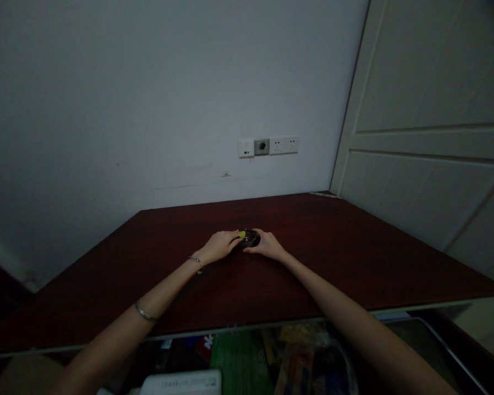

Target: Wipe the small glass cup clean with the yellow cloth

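Note:
In the middle of the dark red tabletop (197,291) sits a small, dark, shiny round object (252,238), perhaps glass; its exact kind is too small to tell. My right hand (267,245) curves around its right side, thumb and fingers against it. From the left, my left hand (223,244) pinches a small yellow-green piece (242,234) at the object's left edge. Whether that piece touches the dark object I cannot tell. A bracelet (197,261) circles my left wrist, and another band (144,312) sits higher on that forearm.
Behind the table rises a pale wall with switches and sockets (284,145). A white panelled door (428,142) stands along the right. Below the front edge, an open drawer space holds a white box (181,383), a green item (241,362) and plastic-wrapped things (298,362).

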Available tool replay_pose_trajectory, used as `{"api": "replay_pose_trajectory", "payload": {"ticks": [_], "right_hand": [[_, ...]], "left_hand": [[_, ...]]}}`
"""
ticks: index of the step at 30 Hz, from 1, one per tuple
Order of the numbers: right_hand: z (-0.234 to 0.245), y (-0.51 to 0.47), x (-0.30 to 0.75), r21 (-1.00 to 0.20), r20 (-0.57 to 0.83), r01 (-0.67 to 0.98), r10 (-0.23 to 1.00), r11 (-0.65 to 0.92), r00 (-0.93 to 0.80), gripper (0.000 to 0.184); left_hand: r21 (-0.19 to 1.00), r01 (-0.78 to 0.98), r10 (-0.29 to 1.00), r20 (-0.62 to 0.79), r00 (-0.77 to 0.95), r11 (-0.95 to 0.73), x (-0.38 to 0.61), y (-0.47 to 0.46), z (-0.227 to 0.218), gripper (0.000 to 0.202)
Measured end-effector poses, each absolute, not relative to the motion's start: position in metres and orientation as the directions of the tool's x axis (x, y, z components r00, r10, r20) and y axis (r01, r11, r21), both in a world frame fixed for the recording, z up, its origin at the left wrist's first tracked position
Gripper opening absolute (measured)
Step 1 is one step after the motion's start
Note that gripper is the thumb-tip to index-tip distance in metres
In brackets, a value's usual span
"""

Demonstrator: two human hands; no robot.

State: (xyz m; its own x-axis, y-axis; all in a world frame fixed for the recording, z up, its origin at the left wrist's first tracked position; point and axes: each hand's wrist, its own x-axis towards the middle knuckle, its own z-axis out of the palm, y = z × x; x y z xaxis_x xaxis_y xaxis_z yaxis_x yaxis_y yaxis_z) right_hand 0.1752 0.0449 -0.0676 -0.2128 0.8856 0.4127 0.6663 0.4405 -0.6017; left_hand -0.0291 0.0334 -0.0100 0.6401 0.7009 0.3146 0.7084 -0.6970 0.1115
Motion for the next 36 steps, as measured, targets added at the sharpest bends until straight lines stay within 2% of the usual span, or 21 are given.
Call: {"api": "replay_pose_trajectory", "payload": {"ticks": [5, 11, 15, 21, 26, 32, 36], "right_hand": [[-0.068, 0.045, 0.175, -0.596, 0.421, 0.663, 0.879, 0.453, -0.223, 0.076], [-0.066, 0.043, 0.176, -0.605, 0.402, 0.669, 0.891, 0.431, -0.211, 0.073], [-0.064, 0.042, 0.176, -0.611, 0.399, 0.652, 0.885, 0.450, -0.237, 0.067], [-0.063, 0.042, 0.176, -0.573, 0.400, 0.688, 0.884, 0.447, -0.242, 0.048], [-0.068, 0.044, 0.180, -0.548, 0.436, 0.657, 0.847, 0.518, -0.304, 0.049], [-0.064, 0.044, 0.177, -0.525, 0.402, 0.683, 0.855, 0.508, -0.328, 0.031], [-0.059, 0.038, 0.178, -0.617, 0.393, 0.625, 0.875, 0.479, -0.282, 0.043]], "left_hand": [[0.101, 0.714, 0.703, 0.313, 0.638, -0.693, -0.021, 0.023, -0.004, 0.036], [0.016, 0.765, 0.737, 0.282, 0.614, -0.644, -0.002, 0.011, 0.002, 0.030], [-0.042, 0.807, 0.771, 0.272, 0.576, -0.589, 0.013, 0.002, 0.000, 0.029], [-0.039, 0.846, 0.804, 0.291, 0.519, -0.532, 0.039, -0.009, -0.005, 0.030], [-0.061, 0.817, 0.778, 0.270, 0.567, -0.574, 0.053, -0.015, 0.000, 0.035], [0.072, 0.873, 0.840, 0.321, 0.438, -0.483, 0.048, -0.009, 0.017, 0.042], [0.313, 0.788, 0.808, 0.469, 0.357, -0.529, 0.034, 0.007, 0.034, 0.045]]}}
